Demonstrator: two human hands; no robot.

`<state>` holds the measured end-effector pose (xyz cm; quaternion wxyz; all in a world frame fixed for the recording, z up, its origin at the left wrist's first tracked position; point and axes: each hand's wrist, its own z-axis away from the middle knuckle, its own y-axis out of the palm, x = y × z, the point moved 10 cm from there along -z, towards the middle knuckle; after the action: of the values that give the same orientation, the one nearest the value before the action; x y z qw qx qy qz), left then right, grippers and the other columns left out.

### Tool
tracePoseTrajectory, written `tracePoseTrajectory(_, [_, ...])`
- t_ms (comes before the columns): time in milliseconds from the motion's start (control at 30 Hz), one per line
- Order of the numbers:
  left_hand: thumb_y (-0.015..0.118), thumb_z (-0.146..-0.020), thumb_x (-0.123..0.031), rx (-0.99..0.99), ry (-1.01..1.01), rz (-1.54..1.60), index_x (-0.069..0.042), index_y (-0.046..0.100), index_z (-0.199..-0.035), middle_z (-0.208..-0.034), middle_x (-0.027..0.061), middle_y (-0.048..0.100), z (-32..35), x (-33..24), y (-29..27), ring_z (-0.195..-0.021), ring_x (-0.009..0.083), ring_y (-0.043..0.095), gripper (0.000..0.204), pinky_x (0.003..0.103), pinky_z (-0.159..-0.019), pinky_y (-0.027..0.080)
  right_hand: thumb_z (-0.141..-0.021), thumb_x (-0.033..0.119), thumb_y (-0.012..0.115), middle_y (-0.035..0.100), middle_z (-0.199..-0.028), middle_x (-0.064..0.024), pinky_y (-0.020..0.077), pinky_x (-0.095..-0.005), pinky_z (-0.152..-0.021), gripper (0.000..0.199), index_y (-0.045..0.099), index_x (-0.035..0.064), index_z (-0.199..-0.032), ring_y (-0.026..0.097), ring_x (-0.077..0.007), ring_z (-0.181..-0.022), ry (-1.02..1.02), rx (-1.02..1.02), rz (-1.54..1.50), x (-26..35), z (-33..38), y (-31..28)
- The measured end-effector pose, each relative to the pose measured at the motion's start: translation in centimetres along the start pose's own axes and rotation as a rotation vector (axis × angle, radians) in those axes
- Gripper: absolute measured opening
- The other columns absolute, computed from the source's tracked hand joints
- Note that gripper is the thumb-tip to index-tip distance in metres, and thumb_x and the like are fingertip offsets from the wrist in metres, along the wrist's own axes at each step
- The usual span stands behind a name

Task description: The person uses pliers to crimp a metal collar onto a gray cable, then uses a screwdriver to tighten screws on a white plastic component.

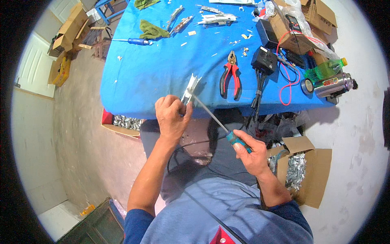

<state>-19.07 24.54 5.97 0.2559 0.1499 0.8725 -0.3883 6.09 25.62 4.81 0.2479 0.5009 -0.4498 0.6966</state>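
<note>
I have the left hand (pixel 172 116) closed, its fingers curled tightly around the lower end of a slim whitish part (pixel 189 90), whose forked upper end juts up and away from the knuckles. The right hand (pixel 252 152) is closed too, wrapped around the teal handle of a screwdriver (pixel 232 137). Its shaft slants up and to the left from that hand until the tip reaches the part's right side; I can't tell from here exactly where it bears.

Both hands sit at the near edge of the blue-covered counter (pixel 142 81). Beyond the right hand and slightly left of it, I see red-and-black pliers (pixel 232 64) lying with their jaws pointing away. A black box with cables (pixel 264 60) lies farther ahead of the right hand. Well beyond the left hand are a crumpled green cloth (pixel 154 29) and a blue-handled screwdriver (pixel 139 41). Below and right of the right hand, an open carton (pixel 319 179) holds silvery pieces (pixel 297 171).
</note>
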Motion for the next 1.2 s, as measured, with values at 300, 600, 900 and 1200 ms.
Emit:
tracePoseTrajectory(300, [0.076,-0.07,-0.01,-0.021,0.0,-0.018,-0.009,0.049,-0.061,-0.073,0.0065,0.053,0.0,-0.2,-0.2,-0.073,0.0279,0.052,0.029,0.04,-0.074,0.039,-0.091,0.014,0.063,0.066,-0.085,-0.0052,0.0465,-0.0223,-0.055,0.037,0.059,0.0008,-0.126,0.055,-0.0068,-0.06,0.084,-0.094,-0.228,-0.6,-0.5,-1.1])
tracePoseTrajectory(600, [0.076,-0.071,-0.01,-0.022,-0.002,-0.037,-0.007,0.048,-0.061,-0.074,0.0078,0.053,0.1,-0.3,0.0,-0.073,0.0285,0.051,0.03,0.04,-0.071,0.038,-0.094,0.015,0.06,0.066,-0.087,-0.0078,0.0451,-0.0216,-0.054,0.038,0.055,-0.0001,-0.129,0.054,-0.0074,-0.06,0.178,-0.131,-0.369,-0.9,-0.3,-0.5])
tracePoseTrajectory(900, [0.076,-0.071,-0.01,-0.021,-0.005,-0.036,-0.006,0.049,-0.062,-0.075,0.0085,0.053,0.1,-0.4,0.0,-0.073,0.0291,0.051,0.029,0.04,-0.071,0.038,-0.093,0.016,0.061,0.065,-0.082,-0.0056,0.046,-0.0225,-0.054,0.039,0.057,-0.0011,-0.128,0.054,-0.0063,-0.059,0.22,-0.019,-0.207,-1.2,-0.2,-0.2])
tracePoseTrajectory(1200, [0.075,-0.07,-0.01,-0.043,-0.007,-0.015,-0.008,0.048,-0.06,-0.072,0.0073,0.051,0.2,-0.3,0.0,-0.073,0.0285,0.05,0.029,0.04,-0.072,0.038,-0.091,0.017,0.064,0.062,-0.074,-0.002,0.0457,-0.0242,-0.054,0.036,0.061,-0.0001,-0.123,0.054,-0.0062,-0.058,0.088,-0.038,-0.058,-0.5,-0.2,-1.3])
